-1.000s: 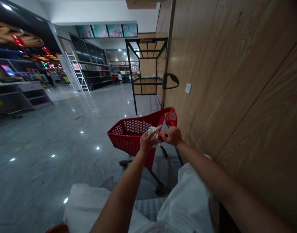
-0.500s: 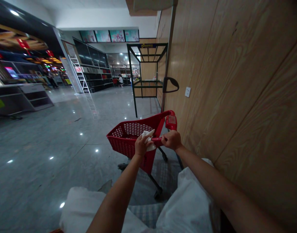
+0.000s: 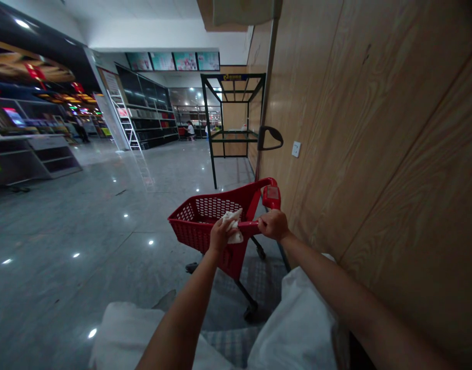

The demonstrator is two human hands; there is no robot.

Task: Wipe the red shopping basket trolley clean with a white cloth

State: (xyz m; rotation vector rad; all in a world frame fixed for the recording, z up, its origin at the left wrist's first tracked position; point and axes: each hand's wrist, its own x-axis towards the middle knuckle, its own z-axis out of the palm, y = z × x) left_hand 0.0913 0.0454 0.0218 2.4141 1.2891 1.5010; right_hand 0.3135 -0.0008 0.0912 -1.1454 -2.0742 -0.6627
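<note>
A small red shopping cart with a mesh basket stands on the floor in front of me, close to a wood-panelled wall. My left hand is closed around a crumpled white cloth and presses it against the cart's red handle bar. My right hand is wrapped round the same bar, just right of the cloth. My knees in white clothing fill the lower part of the view.
The wood-panelled wall runs along my right, with a socket and a black handle. A dark metal rack stands beyond the cart. Glossy grey floor spreads left towards shelves and a ladder. A person sits far off.
My left hand with the cloth has slid left along the handle bar, away from my right hand. The right hand has kept its grip.
</note>
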